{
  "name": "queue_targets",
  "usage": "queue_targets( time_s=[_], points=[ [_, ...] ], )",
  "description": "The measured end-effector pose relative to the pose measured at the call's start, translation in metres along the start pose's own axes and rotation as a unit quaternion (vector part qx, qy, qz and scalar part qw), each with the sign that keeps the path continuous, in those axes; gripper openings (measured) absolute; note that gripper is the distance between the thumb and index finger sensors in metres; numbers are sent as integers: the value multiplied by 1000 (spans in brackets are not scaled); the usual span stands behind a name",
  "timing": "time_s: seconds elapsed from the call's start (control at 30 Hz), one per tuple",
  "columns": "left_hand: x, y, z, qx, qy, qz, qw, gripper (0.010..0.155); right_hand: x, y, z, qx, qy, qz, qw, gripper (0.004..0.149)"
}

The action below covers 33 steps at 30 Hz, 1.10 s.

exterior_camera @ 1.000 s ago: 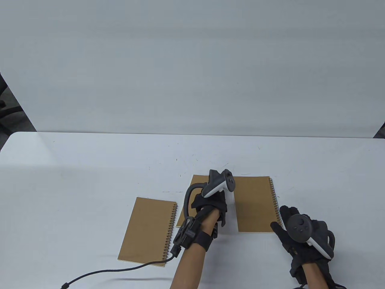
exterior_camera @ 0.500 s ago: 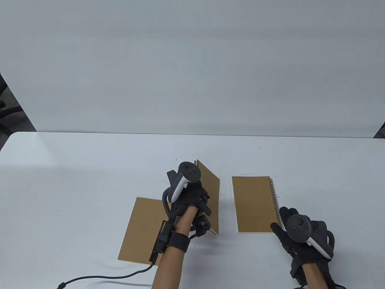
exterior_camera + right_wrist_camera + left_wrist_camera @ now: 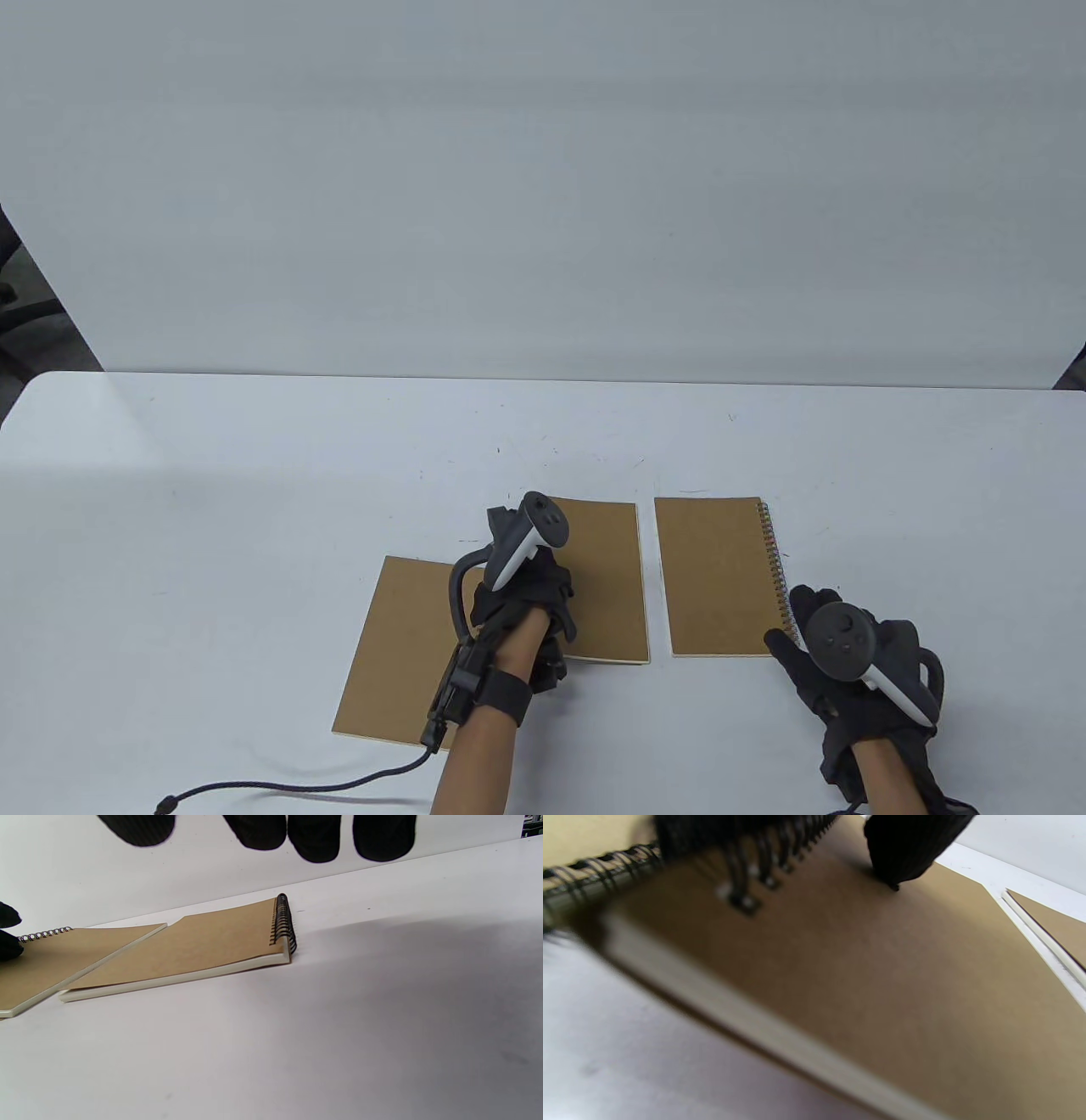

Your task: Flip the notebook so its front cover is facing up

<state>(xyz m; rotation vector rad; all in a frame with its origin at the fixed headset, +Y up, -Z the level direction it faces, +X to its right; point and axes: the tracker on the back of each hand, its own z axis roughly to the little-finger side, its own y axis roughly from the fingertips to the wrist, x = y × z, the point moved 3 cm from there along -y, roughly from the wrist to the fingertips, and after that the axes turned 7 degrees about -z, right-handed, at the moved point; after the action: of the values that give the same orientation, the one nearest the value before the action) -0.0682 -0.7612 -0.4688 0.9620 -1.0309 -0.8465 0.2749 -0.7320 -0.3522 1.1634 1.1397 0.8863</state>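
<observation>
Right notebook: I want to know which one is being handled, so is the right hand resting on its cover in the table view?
No, the right hand sits beside the right notebook, off its cover.

Middle notebook (image 3: 607, 577): kraft-brown cardboard cover, rectangular, black wire spiral binding (image 3: 763, 861) along its left edge, cream page block seen at the near edge. Laid flat, closed, on the white surface (image 3: 254, 475), its left part overlapping the neighbouring brown notebook (image 3: 399, 645). A narrow gap is kept from the brown spiral notebook (image 3: 717, 577) on the right.
</observation>
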Motion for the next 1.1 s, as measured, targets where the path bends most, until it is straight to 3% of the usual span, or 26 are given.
queue_targets(
  time_s=[0.2,0.37,0.57,0.67,0.73,0.8,0.87,0.97,1.03,1.1],
  points=[
    [-21,23,14,29,-98,-33,994,99,0,0,0,3,0,1,1000,71],
    [-32,45,44,41,-89,-44,994,98,0,-1,-1,6,1,2,1000,71],
    [-14,60,76,9,-125,28,992,107,-1,-1,-1,6,1,1,1000,71],
    [10,64,87,-1,-144,92,985,111,-2,0,-2,7,0,0,1000,71],
    [24,66,91,7,-135,119,984,107,-2,0,-2,7,2,-1,1000,71],
    [24,71,90,19,-120,72,990,103,-3,0,-3,9,4,-3,1000,71],
    [27,73,88,28,-149,59,987,101,-4,0,-4,9,7,-5,1000,71],
    [31,75,81,22,-227,29,973,93,-4,-1,-4,9,8,-6,1000,71],
    [25,75,78,37,-273,-18,961,86,-4,0,-4,9,6,-7,1000,71],
    [16,79,80,26,-247,14,969,86,-3,0,-4,10,3,-5,1000,71]
  ],
)
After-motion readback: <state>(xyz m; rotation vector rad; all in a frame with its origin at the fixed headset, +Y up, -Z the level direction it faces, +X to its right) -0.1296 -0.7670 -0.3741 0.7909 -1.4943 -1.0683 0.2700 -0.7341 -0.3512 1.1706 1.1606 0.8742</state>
